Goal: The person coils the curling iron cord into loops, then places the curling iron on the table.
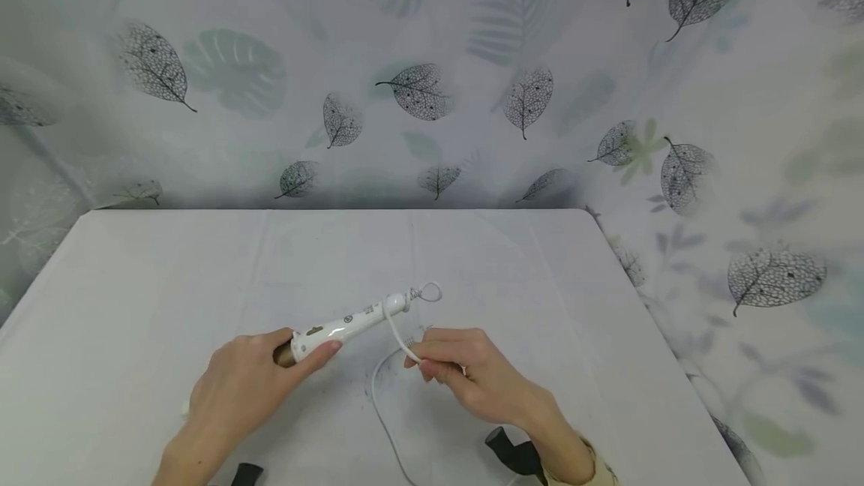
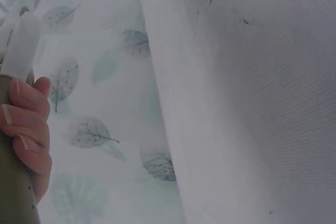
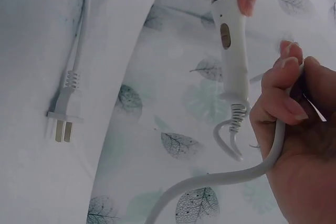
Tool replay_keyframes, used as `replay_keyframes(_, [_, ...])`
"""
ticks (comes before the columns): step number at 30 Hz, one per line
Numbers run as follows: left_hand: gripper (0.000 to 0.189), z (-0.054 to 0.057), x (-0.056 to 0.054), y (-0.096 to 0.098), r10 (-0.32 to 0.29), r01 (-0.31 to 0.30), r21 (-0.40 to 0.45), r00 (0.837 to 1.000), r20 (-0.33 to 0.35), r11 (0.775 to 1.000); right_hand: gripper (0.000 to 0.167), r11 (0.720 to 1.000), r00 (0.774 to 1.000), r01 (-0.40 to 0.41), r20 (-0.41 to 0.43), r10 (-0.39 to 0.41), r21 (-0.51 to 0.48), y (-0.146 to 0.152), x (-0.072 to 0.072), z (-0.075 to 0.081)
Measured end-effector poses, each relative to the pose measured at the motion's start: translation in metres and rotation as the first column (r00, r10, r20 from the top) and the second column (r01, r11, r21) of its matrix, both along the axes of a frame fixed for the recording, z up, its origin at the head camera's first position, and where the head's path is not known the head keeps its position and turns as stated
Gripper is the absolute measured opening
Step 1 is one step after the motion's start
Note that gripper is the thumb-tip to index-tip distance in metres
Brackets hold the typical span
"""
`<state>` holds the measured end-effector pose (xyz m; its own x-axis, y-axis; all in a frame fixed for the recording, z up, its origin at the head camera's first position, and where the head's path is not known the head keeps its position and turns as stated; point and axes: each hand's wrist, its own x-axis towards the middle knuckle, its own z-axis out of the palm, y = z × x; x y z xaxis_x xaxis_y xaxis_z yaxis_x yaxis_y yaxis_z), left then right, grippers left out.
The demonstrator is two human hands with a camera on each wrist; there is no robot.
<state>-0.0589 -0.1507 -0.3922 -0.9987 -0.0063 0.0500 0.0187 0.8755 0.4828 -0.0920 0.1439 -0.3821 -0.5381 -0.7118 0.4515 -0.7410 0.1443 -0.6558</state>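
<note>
A curling iron [image 1: 347,323] with a white handle and a gold-brown barrel [image 2: 16,171] is held slanted above the table. My left hand [image 1: 243,377] grips it by the barrel end, fingers curled round it in the left wrist view. The handle end points up and right, where the white cord [image 3: 210,179] leaves in a loop. My right hand [image 1: 475,370] pinches the cord just below that end. In the right wrist view, a two-pin plug [image 3: 64,124] on the cord hangs pins down. The right palm hides part of the cord.
The table [image 1: 169,276] has a white cover, its far edge meeting a leaf-patterned curtain [image 1: 418,133]. Black wrist gear [image 1: 518,457] shows by the right forearm, and another black piece [image 1: 247,474] near the left one.
</note>
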Motion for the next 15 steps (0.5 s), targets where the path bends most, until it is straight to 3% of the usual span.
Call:
replay_keyframes(6, [0.054, 0.0009, 0.0009, -0.0013, -0.004, 0.005, 0.009, 0.999, -0.048, 1.0, 0.019, 0.997, 0.997, 0.04, 0.066, -0.044, 0.063, -0.0001, -0.0015, -0.0011])
replay_keyframes(15, [0.05, 0.0033, 0.0018, -0.0029, -0.013, 0.017, 0.04, 0.995, -0.101, 0.999, 0.017, 0.974, 0.974, 0.139, 0.154, -0.167, 0.178, -0.0002, -0.0053, -0.0051])
